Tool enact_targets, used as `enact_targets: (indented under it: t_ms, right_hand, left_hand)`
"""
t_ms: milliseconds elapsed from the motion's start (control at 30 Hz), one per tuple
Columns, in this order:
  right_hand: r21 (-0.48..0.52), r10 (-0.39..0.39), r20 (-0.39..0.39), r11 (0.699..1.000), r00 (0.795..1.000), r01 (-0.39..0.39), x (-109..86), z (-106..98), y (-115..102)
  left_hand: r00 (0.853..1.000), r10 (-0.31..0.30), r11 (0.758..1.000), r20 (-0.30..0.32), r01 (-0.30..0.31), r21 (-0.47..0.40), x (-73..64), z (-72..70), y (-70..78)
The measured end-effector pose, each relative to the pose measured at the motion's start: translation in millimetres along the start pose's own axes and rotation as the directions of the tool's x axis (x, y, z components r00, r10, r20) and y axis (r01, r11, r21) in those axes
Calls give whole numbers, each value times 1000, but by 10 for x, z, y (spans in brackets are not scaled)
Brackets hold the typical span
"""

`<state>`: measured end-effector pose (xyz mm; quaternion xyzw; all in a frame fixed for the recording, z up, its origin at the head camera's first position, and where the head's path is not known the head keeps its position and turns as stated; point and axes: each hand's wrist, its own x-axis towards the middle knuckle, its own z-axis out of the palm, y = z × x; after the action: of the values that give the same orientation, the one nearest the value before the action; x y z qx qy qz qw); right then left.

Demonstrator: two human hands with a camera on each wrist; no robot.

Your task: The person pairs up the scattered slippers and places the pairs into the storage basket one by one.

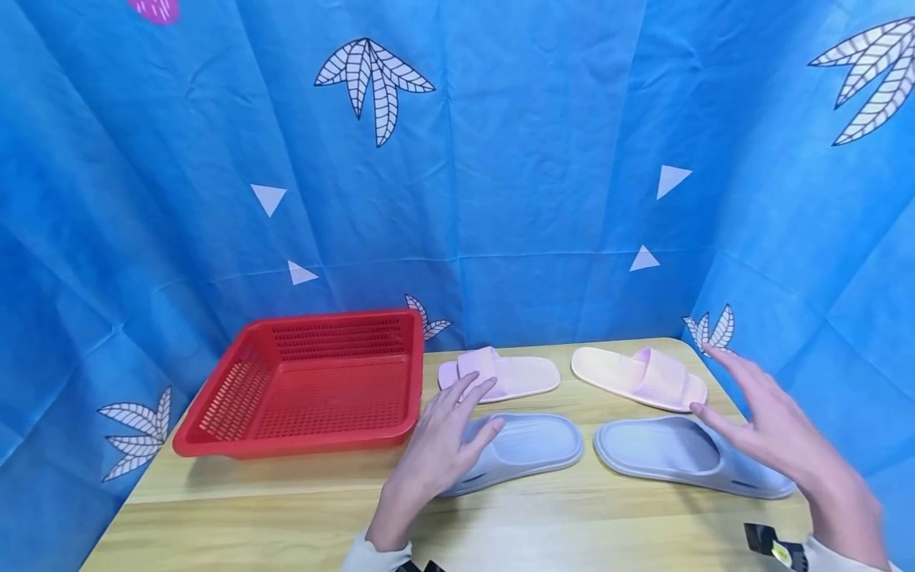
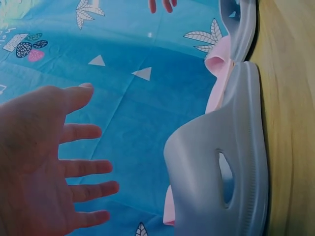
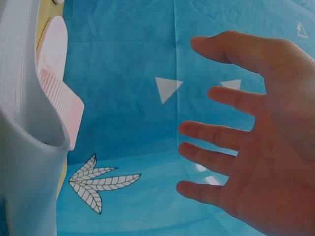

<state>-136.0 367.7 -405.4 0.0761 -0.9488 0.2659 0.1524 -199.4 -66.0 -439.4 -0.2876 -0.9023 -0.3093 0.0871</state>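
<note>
Hovers over near slippers [image 1: 539,441] with left hand [image 1: 438,451], right hand [image 1: 777,429] empty, fingers [image 2: 93,191] spread. Seem light, bendy; grip by straps [image 2: 204,147].

My pale sleeves [image 1: 377,554] and black wrist gear [image 1: 761,539]
Left cuff at six o'clock; right cuff [image 1: 832,558] at four, the gear there bearing a yellow-green patch [image 1: 781,554].

A blue leaf-printed curtain [image 1: 529,175] hangs behind the wooden table [image 1: 272,516].
</note>
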Motion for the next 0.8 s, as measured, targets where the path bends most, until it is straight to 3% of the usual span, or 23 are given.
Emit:
enact_targets:
  t_ms: [567,800]
  right_hand:
    - [-17,36,56,999,998,-35,-43,69,174]
    - [-33,71,111,997,991,-68,-40,82,236]
  left_hand:
    - [996,15,1000,87,-14,-12,-3,156,-143]
    - [993,-7,1000,116,9,-20,2,204,-186]
